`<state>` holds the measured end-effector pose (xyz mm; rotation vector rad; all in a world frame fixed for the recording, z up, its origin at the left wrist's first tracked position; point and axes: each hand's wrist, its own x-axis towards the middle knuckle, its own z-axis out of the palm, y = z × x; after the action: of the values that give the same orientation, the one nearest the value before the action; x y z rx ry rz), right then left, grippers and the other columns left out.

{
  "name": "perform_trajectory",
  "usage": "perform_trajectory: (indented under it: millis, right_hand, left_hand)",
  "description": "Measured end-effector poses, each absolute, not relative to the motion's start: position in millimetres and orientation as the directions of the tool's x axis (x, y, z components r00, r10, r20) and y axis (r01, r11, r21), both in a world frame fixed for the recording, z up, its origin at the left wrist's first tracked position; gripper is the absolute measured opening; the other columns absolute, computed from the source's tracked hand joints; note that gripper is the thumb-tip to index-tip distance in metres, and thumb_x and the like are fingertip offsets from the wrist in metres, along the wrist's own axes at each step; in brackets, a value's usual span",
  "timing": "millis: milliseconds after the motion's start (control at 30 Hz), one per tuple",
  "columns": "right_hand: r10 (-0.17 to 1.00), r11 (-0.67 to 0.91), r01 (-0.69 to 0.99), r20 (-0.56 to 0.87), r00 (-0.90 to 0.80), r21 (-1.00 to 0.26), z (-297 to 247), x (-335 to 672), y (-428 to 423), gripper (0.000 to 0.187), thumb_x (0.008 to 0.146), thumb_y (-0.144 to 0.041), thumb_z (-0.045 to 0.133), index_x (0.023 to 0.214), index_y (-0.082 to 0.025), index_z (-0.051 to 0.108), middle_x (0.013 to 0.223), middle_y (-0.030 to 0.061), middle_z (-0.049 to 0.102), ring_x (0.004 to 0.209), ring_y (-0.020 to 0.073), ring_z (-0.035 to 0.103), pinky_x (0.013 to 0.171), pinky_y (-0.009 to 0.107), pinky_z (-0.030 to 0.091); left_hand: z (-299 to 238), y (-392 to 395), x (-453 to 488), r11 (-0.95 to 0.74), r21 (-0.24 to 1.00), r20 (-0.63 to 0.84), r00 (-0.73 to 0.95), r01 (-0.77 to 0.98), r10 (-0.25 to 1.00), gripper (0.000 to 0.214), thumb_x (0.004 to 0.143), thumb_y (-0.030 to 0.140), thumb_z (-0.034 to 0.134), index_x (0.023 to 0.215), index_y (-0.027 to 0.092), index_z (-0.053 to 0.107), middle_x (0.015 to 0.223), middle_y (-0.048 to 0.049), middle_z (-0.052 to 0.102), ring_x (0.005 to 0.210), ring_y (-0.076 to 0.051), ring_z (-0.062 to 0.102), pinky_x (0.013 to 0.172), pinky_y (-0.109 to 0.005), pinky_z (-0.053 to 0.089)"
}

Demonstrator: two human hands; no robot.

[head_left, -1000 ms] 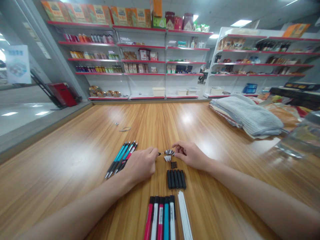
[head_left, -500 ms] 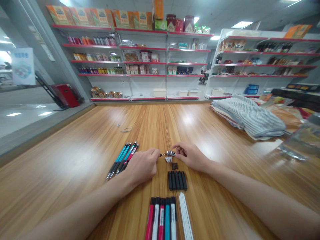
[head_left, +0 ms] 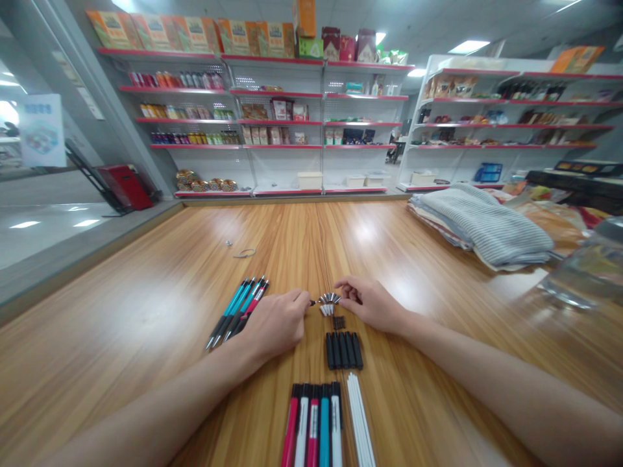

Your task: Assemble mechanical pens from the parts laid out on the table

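Note:
My left hand (head_left: 281, 321) is closed, and a small black end with a thin tip, seemingly a pen part (head_left: 313, 303), pokes out from its fingers; the rest is hidden. Across from it, my right hand (head_left: 372, 301) has thumb and index apart beside the silver pen tips (head_left: 329, 298), the thumb close to the rightmost one. Below those lie short white pieces (head_left: 326, 311), small dark springs (head_left: 339, 322) and a row of black grips (head_left: 344, 350). Nearest me are coloured pen barrels (head_left: 313, 425) and white refills (head_left: 359, 421). Whole pens (head_left: 236, 314) rest left of my left hand.
A thin loop (head_left: 244, 253) and a tiny silvery item (head_left: 228, 243) lie farther back on the wooden table (head_left: 146, 272). Folded striped cloth (head_left: 487, 220) and a clear container (head_left: 584, 272) stand at the right. Stocked shelves (head_left: 277, 122) rise behind the table.
Both hands keep nearly the same pose. The whole view has shifted very slightly; no part has visibly been taken or let go.

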<state>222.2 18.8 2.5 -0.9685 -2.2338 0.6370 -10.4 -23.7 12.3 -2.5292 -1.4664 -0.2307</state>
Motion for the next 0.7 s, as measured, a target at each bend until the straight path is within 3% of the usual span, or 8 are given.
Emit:
perform_trajectory:
  millis: [200,433,700]
  right_hand:
    - [0.767,0.613,0.469,0.340,-0.544,-0.636,0.8,222.6,19.9,0.025,0.084,-0.018,0.058,0.109,-0.017,0.057,0.076,-0.0012,0.059,0.062,0.0100,0.052,0.061,0.023,0.043]
    - [0.766,0.615,0.469,0.341,-0.544,-0.633,1.2,222.8,19.8,0.025,0.084,-0.017,0.057,0.109,-0.018,0.057,0.077,-0.0011,0.059,0.063,0.0104,0.052,0.062,0.023,0.043]
    - [0.766,0.617,0.468,0.346,-0.542,-0.633,0.8,222.4,20.2,0.024,0.085,-0.017,0.057,0.109,-0.018,0.057,0.076,-0.0012,0.059,0.062,0.0102,0.052,0.062,0.023,0.043]
  left_hand:
    - [9.9,-22.7,-11.3,-0.540,-0.058,0.233,0.538,0.839,0.810,0.016,0.090,0.020,0.039,0.083,0.019,0.053,0.080,-0.0033,0.061,0.069,-0.017,0.057,0.057,-0.029,0.032]
    - [9.1,-19.1,-12.9,-0.584,0.062,0.247,0.554,0.809,0.795,0.021,0.092,0.019,0.037,0.095,0.021,0.058,0.084,-0.0026,0.062,0.074,-0.016,0.059,0.062,-0.026,0.038]
    - [11.0,-20.0,-13.2,-0.613,0.081,0.280,0.572,0.786,0.771,0.025,0.090,0.019,0.040,0.106,0.022,0.060,0.083,-0.0036,0.064,0.077,-0.016,0.061,0.065,-0.024,0.043]
